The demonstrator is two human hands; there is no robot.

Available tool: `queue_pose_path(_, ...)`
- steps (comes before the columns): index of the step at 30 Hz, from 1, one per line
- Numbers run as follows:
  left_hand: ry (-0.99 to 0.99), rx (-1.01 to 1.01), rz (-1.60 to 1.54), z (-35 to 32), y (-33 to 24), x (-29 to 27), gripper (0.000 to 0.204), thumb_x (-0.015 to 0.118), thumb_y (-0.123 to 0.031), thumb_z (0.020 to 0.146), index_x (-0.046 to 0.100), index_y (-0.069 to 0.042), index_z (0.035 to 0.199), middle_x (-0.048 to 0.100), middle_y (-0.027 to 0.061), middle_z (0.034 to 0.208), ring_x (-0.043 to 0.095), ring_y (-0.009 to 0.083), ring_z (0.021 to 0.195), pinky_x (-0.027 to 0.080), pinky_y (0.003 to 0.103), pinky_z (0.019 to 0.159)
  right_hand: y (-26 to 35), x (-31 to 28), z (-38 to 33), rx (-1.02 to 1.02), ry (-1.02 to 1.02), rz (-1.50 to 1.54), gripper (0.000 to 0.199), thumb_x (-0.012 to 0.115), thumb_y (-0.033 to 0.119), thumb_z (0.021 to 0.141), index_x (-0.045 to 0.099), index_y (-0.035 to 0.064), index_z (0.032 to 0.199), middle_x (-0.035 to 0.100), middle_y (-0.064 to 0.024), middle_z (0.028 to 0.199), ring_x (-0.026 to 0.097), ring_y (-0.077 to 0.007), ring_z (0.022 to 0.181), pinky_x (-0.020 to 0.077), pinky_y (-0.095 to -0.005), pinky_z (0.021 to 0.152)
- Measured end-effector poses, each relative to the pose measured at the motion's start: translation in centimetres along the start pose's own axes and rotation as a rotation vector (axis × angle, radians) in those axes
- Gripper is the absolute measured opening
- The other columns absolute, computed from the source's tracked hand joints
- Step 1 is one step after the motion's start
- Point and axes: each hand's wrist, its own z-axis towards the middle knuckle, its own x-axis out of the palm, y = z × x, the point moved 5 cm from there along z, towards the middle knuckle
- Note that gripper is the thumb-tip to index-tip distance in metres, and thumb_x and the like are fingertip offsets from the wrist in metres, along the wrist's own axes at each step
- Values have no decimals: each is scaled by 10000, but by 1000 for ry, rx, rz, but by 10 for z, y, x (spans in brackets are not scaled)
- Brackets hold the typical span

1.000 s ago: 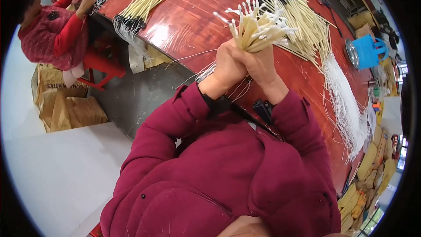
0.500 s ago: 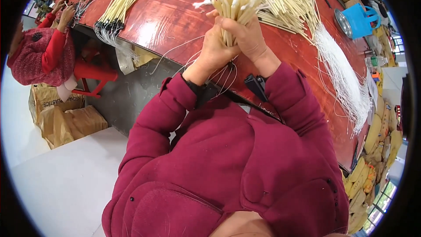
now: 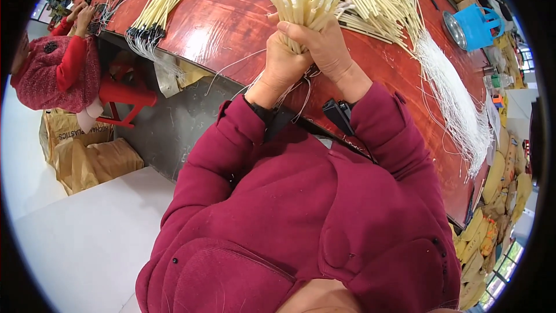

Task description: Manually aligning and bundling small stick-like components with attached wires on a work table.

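Both my hands are closed round one upright bundle of thin cream tubes with white tips [image 3: 304, 8], over the near edge of the red table. My left hand [image 3: 284, 64] grips it from the left and below. Against it, my right hand [image 3: 328, 53] wraps the bundle from the right, thumb across the front. Thin white cords hang beneath my hands; the bundle's lower end is hidden by them. Just beyond my right hand lies a big pile of similar cream tubes [image 3: 379, 3], its white cords [image 3: 449, 98] trailing down the table's right side.
At the left on the red table [image 3: 231, 23] lies a smaller bunch of cream tubes with black ends [image 3: 165, 6]. A blue container [image 3: 476, 26] stands at the far right. Another person [image 3: 58, 72] sits at the left by a red stool [image 3: 124, 95]; brown paper bags [image 3: 95, 162] stand behind.
The tube tips fan out more evenly and stand slightly higher. My left hand has shifted a little to the right, and the hanging cords have swung. The other person's hands have moved slightly.
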Motion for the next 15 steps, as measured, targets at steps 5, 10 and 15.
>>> queue_pose_path(5,-23,45,-91,-2,-22,-16,230,781,-43,814,700,5,1023,723,38,865,677,120,800,553,293,712,15,18,1,-35,59,-162,392,793,197,854,703,-20,1167,747,-76,1056,680,-134,955,537,-289,838)
queue_pose_path(10,59,-38,-47,-14,-78,-76,148,745,-15,808,699,20,945,719,55,786,677,114,716,541,273,631,26,26,-16,-160,-8,-134,443,826,229,855,697,-17,1200,713,-80,1128,640,-120,1032,504,-284,910)
queue_pose_path(15,-91,-210,413,-51,-172,-214,78,690,-2,812,696,17,888,708,72,742,688,146,625,526,284,554,31,-18,-34,93,63,-276,338,671,164,975,673,-2,1270,682,-35,1223,595,-109,1137,455,-280,987)
